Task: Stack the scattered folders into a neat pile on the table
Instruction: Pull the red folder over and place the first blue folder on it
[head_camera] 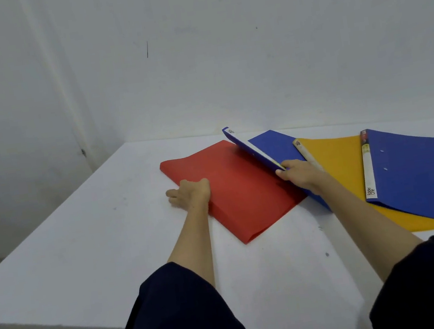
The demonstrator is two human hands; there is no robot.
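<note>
Table (83, 252), white and set against a plain wall, carried four folders spread from its centre toward three o'clock; no pile had yet been formed. Far blue folder (420, 172), the largest in view, lay flat at three o'clock with its labelled spine toward the centre, overlapping the yellow folder (341, 163) beneath it. Red folder (241, 186) lay flat and skewed at the centre, its corners toward twelve and six o'clock. Near blue folder (266, 149) sat between red and yellow, its spine edge raised and tilted over the red folder's two o'clock edge, its far side resting partly under the yellow.

Left hand (190, 194) rested on the red folder's nine o'clock edge, fingers curled over that edge; whether it pinched the folder or merely steadied it could not be told. Right hand (299, 175) grasped the near blue folder at the nearer end of its spine.

Judged step: the first stacking move, blue onto red. The next move would call for drawing the blue folder clear of the yellow, laying it flat on the red, and squaring the edges while the left hand held the red in place.
</note>
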